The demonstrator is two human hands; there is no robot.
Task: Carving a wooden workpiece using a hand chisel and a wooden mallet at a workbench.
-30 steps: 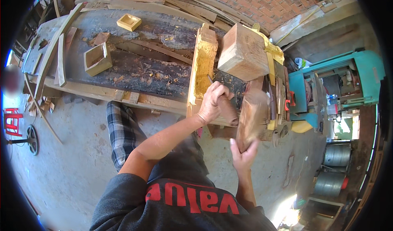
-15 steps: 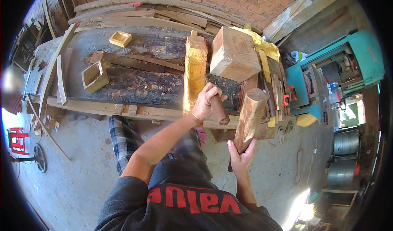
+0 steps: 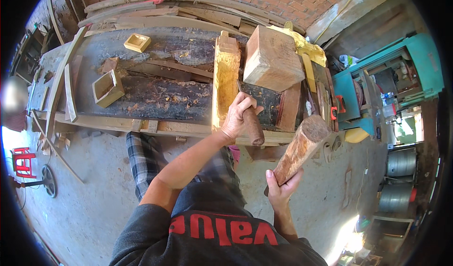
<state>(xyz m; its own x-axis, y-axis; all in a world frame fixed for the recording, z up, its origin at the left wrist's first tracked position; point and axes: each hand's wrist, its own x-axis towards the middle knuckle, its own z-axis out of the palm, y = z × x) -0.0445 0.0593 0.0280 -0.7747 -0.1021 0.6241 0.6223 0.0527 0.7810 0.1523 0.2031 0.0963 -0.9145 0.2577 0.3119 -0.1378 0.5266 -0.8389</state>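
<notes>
My left hand point(image 3: 238, 116) is wrapped round the wooden handle of a chisel point(image 3: 254, 128). The chisel's narrow blade points up toward a hollowed yellow wood piece point(image 3: 227, 87) on the workbench; whether its tip touches the wood cannot be made out. My right hand point(image 3: 284, 187) grips a thick round wooden mallet point(image 3: 300, 147) low on its handle, with the head raised toward the right, apart from the chisel. Just right of the hollowed piece stands a large square wood block point(image 3: 273, 61).
Two small hollowed wooden boxes, one far point(image 3: 137, 43) and one nearer point(image 3: 108, 88), sit on the dark bench point(image 3: 165, 103). Long boards point(image 3: 155, 23) lie along the brick wall. A teal machine point(image 3: 420, 68) stands at right, a red stool point(image 3: 23, 162) at left.
My right hand has swung the mallet to the right and tilted it further over, away from the chisel. The left hand and chisel have hardly moved.
</notes>
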